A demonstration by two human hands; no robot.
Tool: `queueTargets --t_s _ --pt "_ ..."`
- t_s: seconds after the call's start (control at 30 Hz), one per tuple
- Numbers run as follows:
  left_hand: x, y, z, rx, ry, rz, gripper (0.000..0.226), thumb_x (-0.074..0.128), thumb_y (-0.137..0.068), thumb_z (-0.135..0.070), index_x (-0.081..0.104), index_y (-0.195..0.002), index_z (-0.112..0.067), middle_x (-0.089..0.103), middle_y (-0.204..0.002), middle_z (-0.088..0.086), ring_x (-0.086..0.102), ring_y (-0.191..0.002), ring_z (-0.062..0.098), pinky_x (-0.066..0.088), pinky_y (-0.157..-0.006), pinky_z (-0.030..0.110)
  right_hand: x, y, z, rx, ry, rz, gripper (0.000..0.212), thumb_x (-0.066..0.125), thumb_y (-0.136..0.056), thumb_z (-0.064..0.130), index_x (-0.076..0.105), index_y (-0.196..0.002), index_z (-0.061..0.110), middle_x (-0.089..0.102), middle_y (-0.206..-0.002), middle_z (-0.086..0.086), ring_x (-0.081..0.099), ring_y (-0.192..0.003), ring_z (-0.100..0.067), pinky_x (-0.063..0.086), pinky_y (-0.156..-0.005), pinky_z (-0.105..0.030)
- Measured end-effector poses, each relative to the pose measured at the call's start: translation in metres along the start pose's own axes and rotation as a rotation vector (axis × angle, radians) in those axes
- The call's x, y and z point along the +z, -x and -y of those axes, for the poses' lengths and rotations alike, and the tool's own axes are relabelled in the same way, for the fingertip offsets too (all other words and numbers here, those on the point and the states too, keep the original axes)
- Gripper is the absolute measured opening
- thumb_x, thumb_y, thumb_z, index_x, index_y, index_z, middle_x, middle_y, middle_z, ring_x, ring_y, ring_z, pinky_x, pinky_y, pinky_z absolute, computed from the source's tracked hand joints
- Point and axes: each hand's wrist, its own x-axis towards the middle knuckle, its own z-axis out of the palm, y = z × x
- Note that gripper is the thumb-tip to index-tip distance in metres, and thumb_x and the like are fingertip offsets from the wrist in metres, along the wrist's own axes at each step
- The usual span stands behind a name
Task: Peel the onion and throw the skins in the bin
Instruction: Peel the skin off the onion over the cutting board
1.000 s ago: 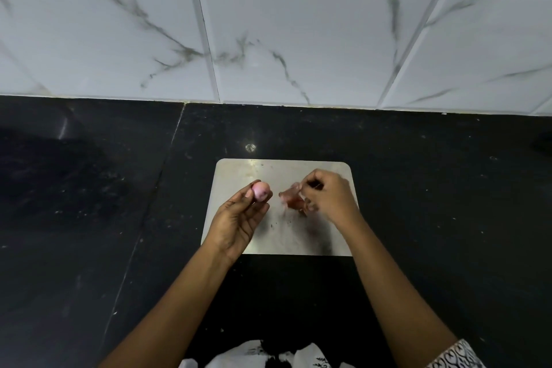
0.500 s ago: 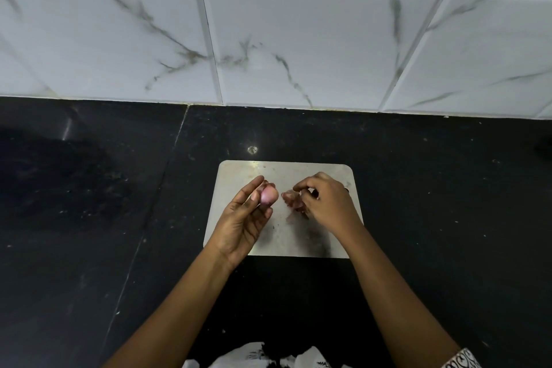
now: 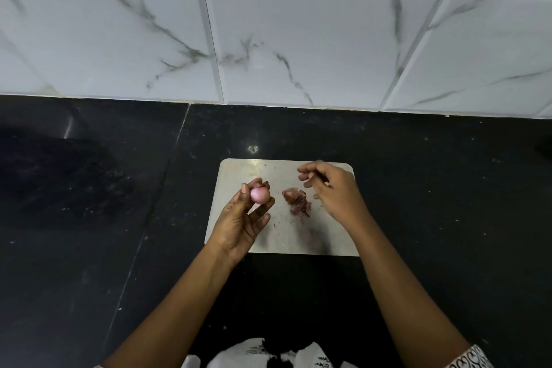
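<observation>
Now pinching the small pink onion [image 3: 260, 195] between thumb and fingertips: left hand [image 3: 242, 222], centre frame. Loosely curled and empty, lifted off the skins since a moment ago: right hand [image 3: 334, 190]. Dropped between both, on the steel board [image 3: 286, 240]: skins [image 3: 297, 201]. Beneath, black tabletop [image 3: 433, 188]; upper frame, marble tiles [image 3: 298, 39].

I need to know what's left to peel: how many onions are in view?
1. The small pink onion sits in the left hand's fingertips above the metal board. Beside it lies a pile of skins; nothing else looks like an onion.
</observation>
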Motion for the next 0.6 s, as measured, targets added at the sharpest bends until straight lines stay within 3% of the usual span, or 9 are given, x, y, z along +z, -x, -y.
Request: queueTargets --t_s 0.13,0.23,0.33,0.4,0.5,0.6 --pt "0.000 -0.001 0.001 -0.033 0.018 -0.015 0.035 0.058 -0.079 -0.039 0.070 -0.103 -0.017 0.070 -0.106 0.004 0.071 -0.087 0.017 0.058 -0.056 0.022 0.004 -0.004 -0.005 0.097 0.051 0.124 0.029 0.050 -0.090 0.000 0.066 -0.096 0.023 0.063 -0.101 0.010 0.061 -0.089 -0.003 0.052 -0.073 -0.017" --pt "0.000 -0.003 0.002 -0.038 0.024 -0.014 0.036 0.061 -0.078 -0.034 0.069 -0.106 -0.014 0.070 -0.106 0.006 0.072 -0.086 0.017 0.059 -0.059 0.023 0.001 -0.002 -0.002 0.100 -0.082 -0.001 0.023 0.049 -0.093 0.006 0.065 -0.094 0.023 0.066 -0.094 0.009 0.065 -0.085 -0.007 0.055 -0.076 -0.024" --pt "0.001 -0.004 0.002 -0.028 -0.005 0.011 0.035 0.061 -0.078 -0.030 0.069 -0.107 -0.012 0.070 -0.105 0.006 0.072 -0.087 0.018 0.059 -0.062 0.021 -0.003 0.003 0.000 0.015 0.103 0.109 0.028 0.050 -0.094 0.029 0.057 -0.121 0.027 0.062 -0.120 0.007 0.055 -0.111 -0.006 0.045 -0.094 -0.026" --pt "0.003 -0.004 0.001 -0.019 -0.033 0.028 0.036 0.060 -0.076 -0.031 0.068 -0.106 -0.012 0.070 -0.105 0.006 0.072 -0.087 0.018 0.058 -0.063 0.020 -0.001 0.007 0.004 -0.102 0.225 0.204 0.040 0.055 -0.092 0.031 0.049 -0.131 0.029 0.050 -0.134 0.007 0.042 -0.124 -0.008 0.034 -0.096 -0.014" --pt "0.006 -0.004 0.000 0.014 -0.061 0.056 0.048 0.075 -0.065 -0.038 0.070 -0.105 -0.012 0.070 -0.104 0.007 0.072 -0.089 0.017 0.057 -0.062 0.020 0.001 0.012 0.019 -0.230 0.064 0.172 0.034 0.063 -0.087 0.022 0.060 -0.120 0.025 0.060 -0.120 0.008 0.051 -0.108 0.005 0.038 -0.077 0.002" --pt "0.008 -0.006 -0.001 0.063 -0.119 0.093 0.077 0.091 -0.041 -0.050 0.072 -0.105 -0.012 0.072 -0.099 0.007 0.071 -0.092 0.019 0.057 -0.062 0.019 0.000 0.013 0.029 -0.368 0.102 0.143 0.027 0.067 -0.083 0.018 0.068 -0.109 0.024 0.063 -0.102 0.011 0.056 -0.092 0.005 0.047 -0.075 -0.008"
